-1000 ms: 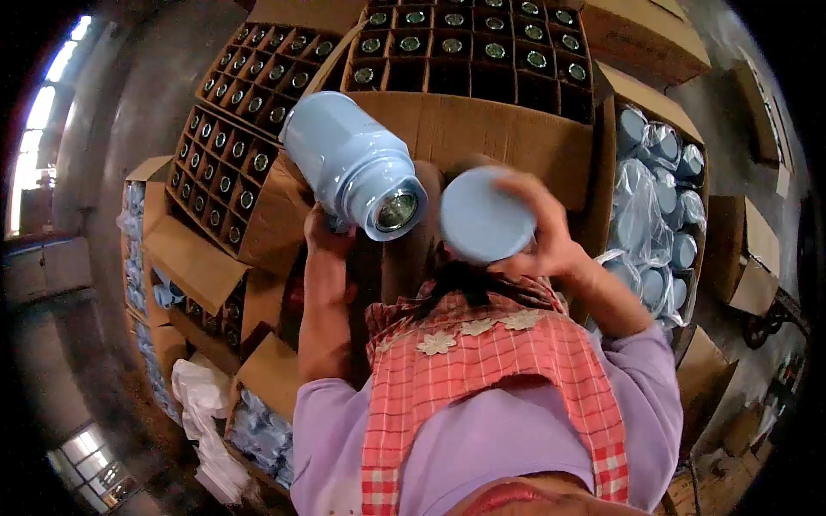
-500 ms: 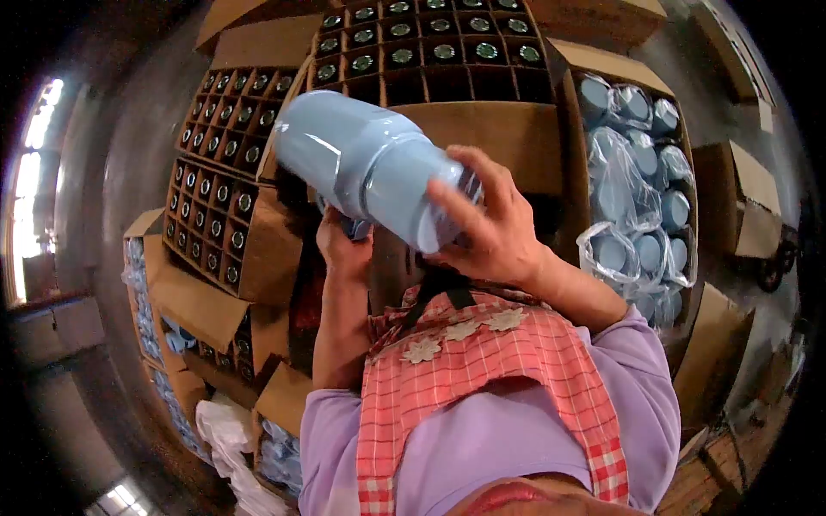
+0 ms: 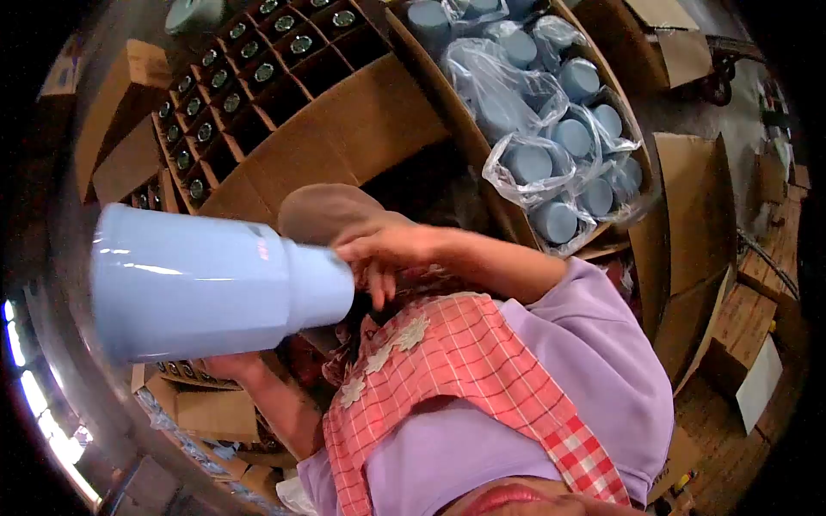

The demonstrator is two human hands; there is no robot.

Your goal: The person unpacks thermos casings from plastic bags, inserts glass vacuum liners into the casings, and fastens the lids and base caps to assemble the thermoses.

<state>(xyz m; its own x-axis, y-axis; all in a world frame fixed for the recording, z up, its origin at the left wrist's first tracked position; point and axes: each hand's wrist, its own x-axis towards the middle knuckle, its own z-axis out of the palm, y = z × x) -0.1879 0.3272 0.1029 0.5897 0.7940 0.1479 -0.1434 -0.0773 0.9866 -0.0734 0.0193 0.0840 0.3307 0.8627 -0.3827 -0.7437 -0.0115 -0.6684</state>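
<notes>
A large light-blue thermos flask (image 3: 194, 284) lies nearly sideways in the air, its wide base to the left and its narrower end to the right. Its underside is supported by my left hand (image 3: 228, 365), which is mostly hidden behind the body; my fingers there appear wrapped on it. Curled at the narrow end is my right hand (image 3: 379, 254), with some fingertips touching the edge and others hanging just beyond it. Those fingers are slightly blurred. Small reddish marks show on the flask's side.
A divided carton (image 3: 344, 112) holds several silver-ended pieces. Beyond my right arm, another carton (image 3: 637, 129) contains light-blue cups (image 3: 572, 138) in clear plastic bags. Open cardboard boxes (image 3: 688, 215) stand at right. A rounded brownish shape (image 3: 331, 211) sits behind my right hand.
My view has turned, and the flask has swung left and closer, its narrow end still rightward. My right hand has shifted from spread over that end to curled at its far edge.
</notes>
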